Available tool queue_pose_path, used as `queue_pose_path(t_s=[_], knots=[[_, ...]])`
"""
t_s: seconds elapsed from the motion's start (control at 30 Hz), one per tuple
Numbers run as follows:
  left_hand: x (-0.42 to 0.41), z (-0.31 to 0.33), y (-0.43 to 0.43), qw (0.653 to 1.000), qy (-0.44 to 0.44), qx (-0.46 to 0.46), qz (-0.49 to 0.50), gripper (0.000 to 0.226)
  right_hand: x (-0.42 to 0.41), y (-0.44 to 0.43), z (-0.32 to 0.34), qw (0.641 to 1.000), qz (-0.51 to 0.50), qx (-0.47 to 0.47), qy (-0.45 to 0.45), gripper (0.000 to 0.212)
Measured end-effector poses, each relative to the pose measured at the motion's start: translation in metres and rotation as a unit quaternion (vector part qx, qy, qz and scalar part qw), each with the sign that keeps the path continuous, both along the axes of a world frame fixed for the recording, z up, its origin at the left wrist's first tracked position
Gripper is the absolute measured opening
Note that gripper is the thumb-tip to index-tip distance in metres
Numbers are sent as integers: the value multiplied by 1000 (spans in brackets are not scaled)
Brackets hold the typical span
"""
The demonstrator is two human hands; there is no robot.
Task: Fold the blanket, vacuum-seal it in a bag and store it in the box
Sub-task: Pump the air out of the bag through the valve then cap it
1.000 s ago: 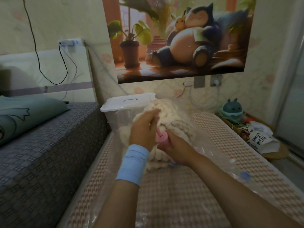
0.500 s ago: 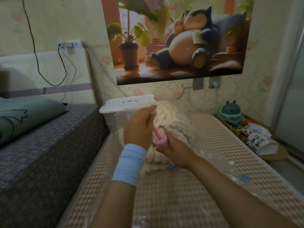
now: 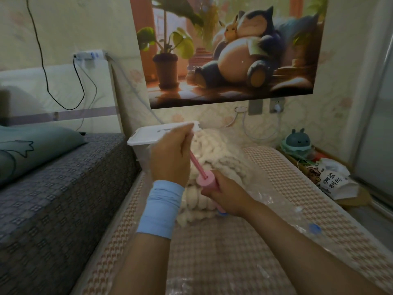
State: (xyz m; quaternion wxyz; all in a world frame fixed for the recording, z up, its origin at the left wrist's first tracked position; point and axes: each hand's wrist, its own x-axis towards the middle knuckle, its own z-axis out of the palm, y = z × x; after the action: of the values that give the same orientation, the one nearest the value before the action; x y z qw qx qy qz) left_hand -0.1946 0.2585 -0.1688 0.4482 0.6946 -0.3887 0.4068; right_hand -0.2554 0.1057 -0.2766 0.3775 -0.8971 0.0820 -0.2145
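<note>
A chunky cream knit blanket lies folded inside a clear plastic vacuum bag on the checked mat. A pink hand pump stands on the bag, its base on a blue valve. My right hand grips the pump's barrel. My left hand, a blue band on its wrist, holds the pump's handle with the pink rod drawn out above the barrel. Behind my hands stands the clear storage box with its white lid.
A grey-covered bed with a green pillow runs along the left. A blue cap lies on the bag at right. A teal toy lamp and a printed paper bag sit on the floor at right, beside a sliding door.
My left hand has pulled the pump handle up and away from the barrel, so more of the pink rod shows. My right hand has stayed on the barrel.
</note>
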Motion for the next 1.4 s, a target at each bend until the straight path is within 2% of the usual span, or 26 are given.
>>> queue_pose_path(t_s=[0.03,0.1,0.13,0.2,0.23,0.33,0.43,0.5,0.57,0.63,0.7,0.77,0.83,0.9,0.97,1.03,1.1,1.17,1.23,1.3,1.4], knots=[[2,-16,-7,996,65,48,-32,27,0,1,0,1000,-2,1,-2,42],[3,-46,-18,964,199,153,-85,32,-1,2,0,1000,-2,3,-6,48],[4,-55,-22,950,230,197,-80,32,-2,3,-1,1000,1,5,-8,53],[2,-50,-24,950,213,225,-43,31,-4,2,-1,1000,1,12,-15,54],[-1,-39,-23,962,187,195,-38,30,-5,1,0,1000,-2,19,-20,49],[-9,4,-7,997,58,26,-35,26,-5,-5,1,999,3,33,-9,38],[-10,25,6,995,-42,-94,-15,22,-4,-4,1,1000,6,21,-2,39],[-9,14,2,996,-20,-79,-18,22,-2,-2,2,1000,5,17,-4,39],[-4,-16,-11,994,87,19,-56,25,0,-1,1,1000,1,16,-9,39],[-1,-46,-21,961,209,154,-97,32,0,1,1,1000,-1,16,-13,42],[2,-54,-25,947,223,219,-75,34,-3,1,0,1000,2,22,-16,47],[-1,-39,-23,966,174,183,-48,30,-6,-1,2,999,3,35,-23,49],[-8,-15,-15,992,89,73,-48,26,-7,-4,3,998,7,54,-20,48],[-12,6,-7,997,13,-51,-59,24,-7,-6,2,998,16,54,-10,42],[-13,14,-4,992,-10,-108,-66,22,-6,-5,0,999,20,43,-13,37],[-9,7,-7,992,20,-94,-86,22,-5,-2,1,999,16,33,-25,37],[-7,-13,-15,990,94,0,-104,27,-4,-1,4,998,13,23,-62,34],[-4,-38,-24,959,208,137,-138,39,-6,1,10,994,9,11,-113,21],[-5,-54,-29,906,304,207,-211,53,-12,1,15,991,11,0,-134,8],[-6,-59,-34,871,363,179,-280,63,-15,-4,15,990,25,26,-136,22],[-3,-61,-42,810,452,90,-362,80,-15,-17,11,988,17,81,-127,75]])
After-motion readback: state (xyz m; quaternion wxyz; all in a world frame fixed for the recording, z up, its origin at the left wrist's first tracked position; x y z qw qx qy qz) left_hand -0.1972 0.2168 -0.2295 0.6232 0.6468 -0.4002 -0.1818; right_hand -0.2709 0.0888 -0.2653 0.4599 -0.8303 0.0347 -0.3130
